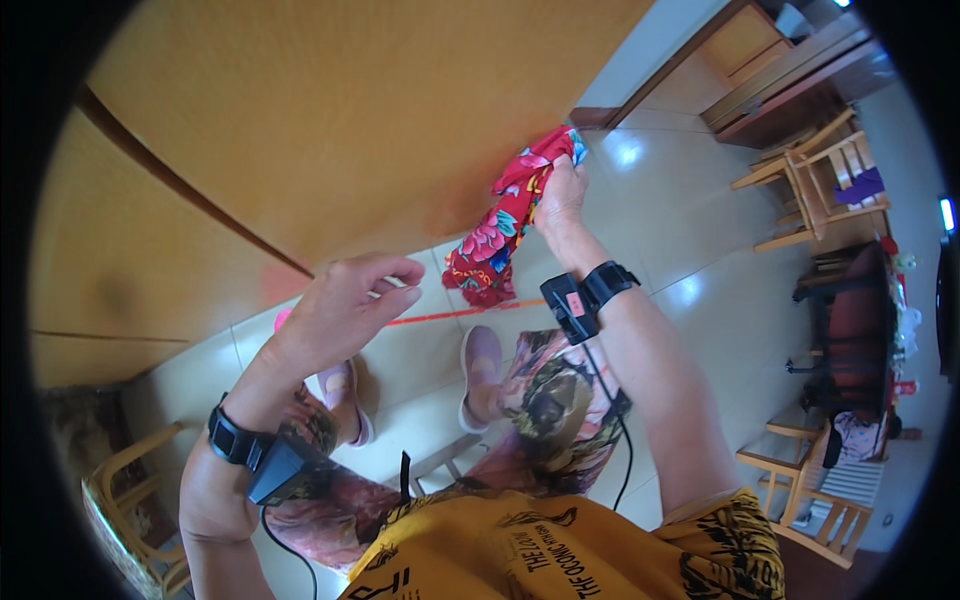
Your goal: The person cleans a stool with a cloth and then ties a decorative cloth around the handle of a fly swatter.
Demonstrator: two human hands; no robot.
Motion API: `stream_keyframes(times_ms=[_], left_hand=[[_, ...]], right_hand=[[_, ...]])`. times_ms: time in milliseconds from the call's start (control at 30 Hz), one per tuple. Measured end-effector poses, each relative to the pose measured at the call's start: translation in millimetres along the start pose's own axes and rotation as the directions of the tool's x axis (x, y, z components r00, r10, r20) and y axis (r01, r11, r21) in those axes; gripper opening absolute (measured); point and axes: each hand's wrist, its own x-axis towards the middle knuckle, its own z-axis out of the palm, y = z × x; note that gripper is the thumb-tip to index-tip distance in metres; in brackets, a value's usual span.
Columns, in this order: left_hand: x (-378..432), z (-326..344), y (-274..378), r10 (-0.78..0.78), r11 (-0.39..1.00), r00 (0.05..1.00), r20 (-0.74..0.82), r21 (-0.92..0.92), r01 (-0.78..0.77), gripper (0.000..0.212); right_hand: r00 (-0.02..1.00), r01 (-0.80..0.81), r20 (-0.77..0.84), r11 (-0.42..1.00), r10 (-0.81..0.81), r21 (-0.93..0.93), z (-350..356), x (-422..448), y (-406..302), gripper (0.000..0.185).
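My right hand [561,196] grips a red floral cloth [491,232] near its upper end. The cloth lies against the lower edge of a large yellow-brown wooden panel [360,135], and its lower part hangs over the tiled floor. To the left, my left hand [360,300] is held in front of the panel with its fingers curled and a gap between thumb and fingers, nothing in it. Both wrists wear black straps with small black devices. An orange-red strip [427,318] runs along the floor below the cloth.
Wooden chairs [806,180] and a dark round table [855,330] stand at the right, with another wooden chair [795,472] below them. A further wooden chair [135,457] is at the lower left. A pink object [282,320] shows behind my left hand.
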Motion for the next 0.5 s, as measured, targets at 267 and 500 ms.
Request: stream_keyframes(times_ms=[267,500], left_hand=[[-9.2,5.7,15.4,0.102,0.968,0.989,0.107,0.219,-0.124,0.025],[-20.4,8.6,18.4,0.128,0.918,0.984,0.122,0.362,-0.164,0.026]], right_hand=[[0.937,-0.349,-0.134,0.865,0.322,-0.360,-61.8,16.7,114.3,0.017],[0.886,-0.458,-0.246,0.652,0.394,-0.604,-89.0,13.0,191.3,0.018]])
